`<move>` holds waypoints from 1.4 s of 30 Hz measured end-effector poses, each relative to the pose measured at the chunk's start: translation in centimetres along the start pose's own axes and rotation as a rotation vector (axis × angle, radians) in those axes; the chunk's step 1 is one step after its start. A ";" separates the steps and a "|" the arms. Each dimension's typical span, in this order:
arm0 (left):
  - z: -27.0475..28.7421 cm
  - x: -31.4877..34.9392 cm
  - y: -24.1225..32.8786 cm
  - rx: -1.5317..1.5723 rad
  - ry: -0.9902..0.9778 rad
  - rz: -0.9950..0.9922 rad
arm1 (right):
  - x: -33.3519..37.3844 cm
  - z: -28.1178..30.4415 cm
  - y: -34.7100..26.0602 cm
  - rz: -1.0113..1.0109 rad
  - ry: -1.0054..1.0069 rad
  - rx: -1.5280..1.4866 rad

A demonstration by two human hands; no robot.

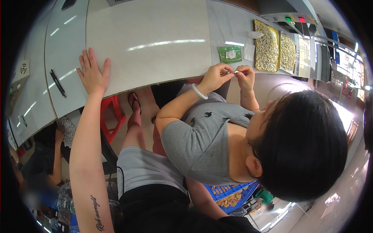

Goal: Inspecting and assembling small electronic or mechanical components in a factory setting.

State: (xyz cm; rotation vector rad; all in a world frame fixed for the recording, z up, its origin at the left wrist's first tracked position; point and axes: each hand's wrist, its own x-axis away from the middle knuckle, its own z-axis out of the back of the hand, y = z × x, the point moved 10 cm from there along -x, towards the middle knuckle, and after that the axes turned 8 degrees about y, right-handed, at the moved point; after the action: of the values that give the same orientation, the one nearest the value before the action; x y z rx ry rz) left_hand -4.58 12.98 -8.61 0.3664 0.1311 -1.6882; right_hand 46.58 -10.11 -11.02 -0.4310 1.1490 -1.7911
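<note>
My left hand lies flat on the pale table, palm down and fingers spread, holding nothing. A black pen rests on the table to its left, apart from the fingers. My right upper arm and elbow show low in the middle, but the right hand is hidden behind the seated co-worker. That co-worker's two hands pinch a small pale piece at the table edge. In front of them lie a green sheet with a small white square object on it and a white paper.
Two trays of small pale pieces stand at the far right, a white scoop by them. Below are a red stool and a blue crate of tan pieces. Another person sits at left. A black flat object lies far left.
</note>
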 end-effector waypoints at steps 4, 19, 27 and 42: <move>0.1 0.1 -0.1 -0.013 0.040 -0.018 | -4.9 -1.9 -1.6 0.100 -0.161 -0.276; 0.2 0.4 -0.3 0.016 0.084 -0.017 | -9.5 -1.8 -6.0 0.287 -0.068 0.066; 0.1 0.2 -0.4 0.016 0.092 -0.006 | -8.9 -4.5 -10.8 0.434 -0.187 0.229; 0.0 0.3 -0.6 0.021 0.102 0.015 | -8.7 -4.8 -10.5 0.485 -0.185 0.341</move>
State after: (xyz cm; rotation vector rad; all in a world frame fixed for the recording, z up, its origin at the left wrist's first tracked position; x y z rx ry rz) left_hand -5.21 12.78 -8.79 0.4677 0.1856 -1.6576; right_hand 42.23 1.07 -2.95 -0.0978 0.7218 -1.4449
